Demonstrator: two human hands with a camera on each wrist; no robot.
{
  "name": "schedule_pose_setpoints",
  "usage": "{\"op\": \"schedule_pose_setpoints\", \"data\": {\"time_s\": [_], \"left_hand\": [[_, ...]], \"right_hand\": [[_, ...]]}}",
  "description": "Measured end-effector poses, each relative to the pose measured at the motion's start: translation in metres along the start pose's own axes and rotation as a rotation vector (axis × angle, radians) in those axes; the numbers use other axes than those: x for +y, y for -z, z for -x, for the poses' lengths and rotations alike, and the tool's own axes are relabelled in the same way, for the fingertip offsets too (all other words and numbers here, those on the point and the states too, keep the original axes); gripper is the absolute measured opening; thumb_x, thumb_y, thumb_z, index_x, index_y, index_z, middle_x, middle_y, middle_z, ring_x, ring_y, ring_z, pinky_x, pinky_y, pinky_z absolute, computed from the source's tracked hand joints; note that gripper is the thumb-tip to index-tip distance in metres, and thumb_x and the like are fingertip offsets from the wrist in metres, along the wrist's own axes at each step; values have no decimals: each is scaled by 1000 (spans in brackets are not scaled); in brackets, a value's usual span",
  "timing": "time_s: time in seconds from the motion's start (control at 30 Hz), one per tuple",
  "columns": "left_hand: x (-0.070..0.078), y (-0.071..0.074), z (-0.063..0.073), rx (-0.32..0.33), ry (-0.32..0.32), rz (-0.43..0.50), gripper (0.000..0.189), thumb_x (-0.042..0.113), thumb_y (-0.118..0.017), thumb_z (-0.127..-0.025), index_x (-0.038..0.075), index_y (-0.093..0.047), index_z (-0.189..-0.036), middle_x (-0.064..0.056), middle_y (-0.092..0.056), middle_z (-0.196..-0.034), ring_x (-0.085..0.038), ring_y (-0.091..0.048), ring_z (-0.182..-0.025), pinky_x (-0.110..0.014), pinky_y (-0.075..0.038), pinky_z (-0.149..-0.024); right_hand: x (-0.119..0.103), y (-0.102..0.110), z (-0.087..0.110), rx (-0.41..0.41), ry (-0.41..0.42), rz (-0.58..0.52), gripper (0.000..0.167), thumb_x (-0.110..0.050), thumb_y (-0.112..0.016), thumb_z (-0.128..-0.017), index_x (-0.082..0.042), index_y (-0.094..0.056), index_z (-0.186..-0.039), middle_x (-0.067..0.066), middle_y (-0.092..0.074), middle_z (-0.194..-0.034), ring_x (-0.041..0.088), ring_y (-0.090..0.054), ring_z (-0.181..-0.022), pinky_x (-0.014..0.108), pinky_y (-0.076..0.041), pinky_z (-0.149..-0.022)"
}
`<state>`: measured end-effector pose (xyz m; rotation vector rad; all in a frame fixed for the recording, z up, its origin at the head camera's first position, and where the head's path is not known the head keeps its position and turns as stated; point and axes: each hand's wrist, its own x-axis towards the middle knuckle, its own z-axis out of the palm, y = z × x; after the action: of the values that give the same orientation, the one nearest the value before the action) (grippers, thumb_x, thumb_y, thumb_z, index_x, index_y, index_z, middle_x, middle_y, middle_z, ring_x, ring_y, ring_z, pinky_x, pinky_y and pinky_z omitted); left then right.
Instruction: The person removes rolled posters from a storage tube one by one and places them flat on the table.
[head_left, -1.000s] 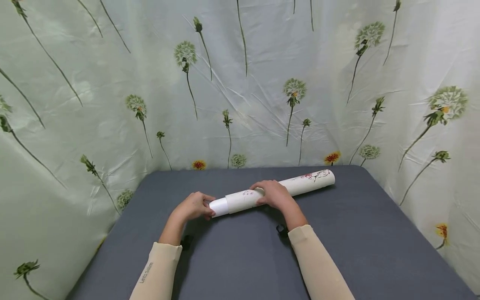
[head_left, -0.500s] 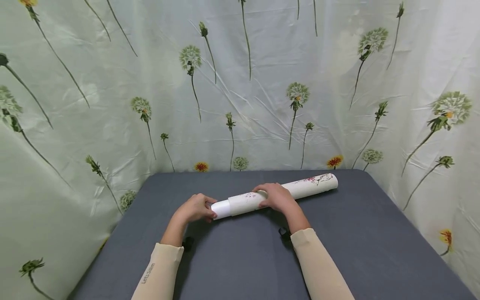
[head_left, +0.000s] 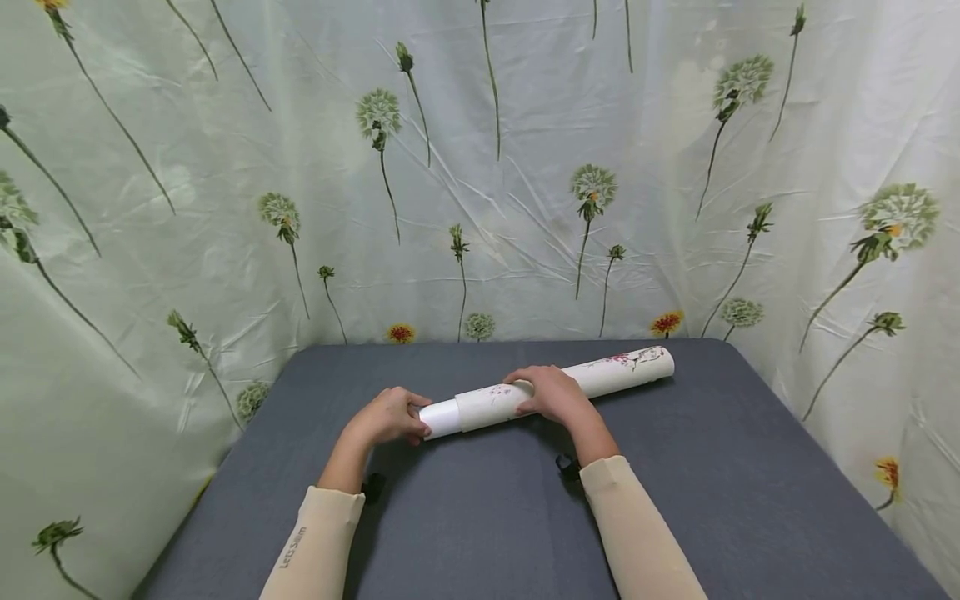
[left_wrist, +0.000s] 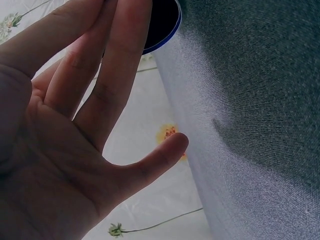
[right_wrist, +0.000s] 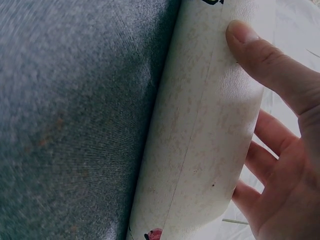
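A long white tube [head_left: 615, 371] with a red blossom print lies aslant across the dark grey table in the head view. From its left end sticks out a narrower plain white cylinder [head_left: 441, 418]. My left hand [head_left: 387, 414] pinches that cylinder's end between thumb and fingers. In the left wrist view, the end shows a dark round face [left_wrist: 162, 22] with a blue rim, partly hidden by the fingers. My right hand [head_left: 552, 393] grips the printed tube near its middle. In the right wrist view, the thumb lies on one side of the tube [right_wrist: 200, 120] and the fingers on the other.
The grey table [head_left: 480, 517] runs up to a pale curtain [head_left: 510, 167] printed with dandelions, which hangs behind it and along both sides. Dark straps or mounts [head_left: 567, 467] sit beneath both wrists.
The head view has shifted slightly. Both hands keep the same hold, and the tube and the plain white cylinder show no clear movement.
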<state>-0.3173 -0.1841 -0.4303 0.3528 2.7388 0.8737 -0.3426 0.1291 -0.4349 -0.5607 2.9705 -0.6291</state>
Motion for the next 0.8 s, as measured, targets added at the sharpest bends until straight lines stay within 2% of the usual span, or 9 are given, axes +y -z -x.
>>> {"op": "schedule_pose_setpoints", "data": {"time_s": [0.8], "left_hand": [[2, 1, 2, -13, 15, 28, 55, 9, -85, -88, 0, -69, -140, -8, -82, -88, -16, -76, -66, -41, -61, -86]], "right_hand": [[2, 3, 1, 1, 17, -5, 52, -28, -89, -86, -29, -72, -136, 6, -67, -148, 34, -55, -145, 56, -31, -127]]}}
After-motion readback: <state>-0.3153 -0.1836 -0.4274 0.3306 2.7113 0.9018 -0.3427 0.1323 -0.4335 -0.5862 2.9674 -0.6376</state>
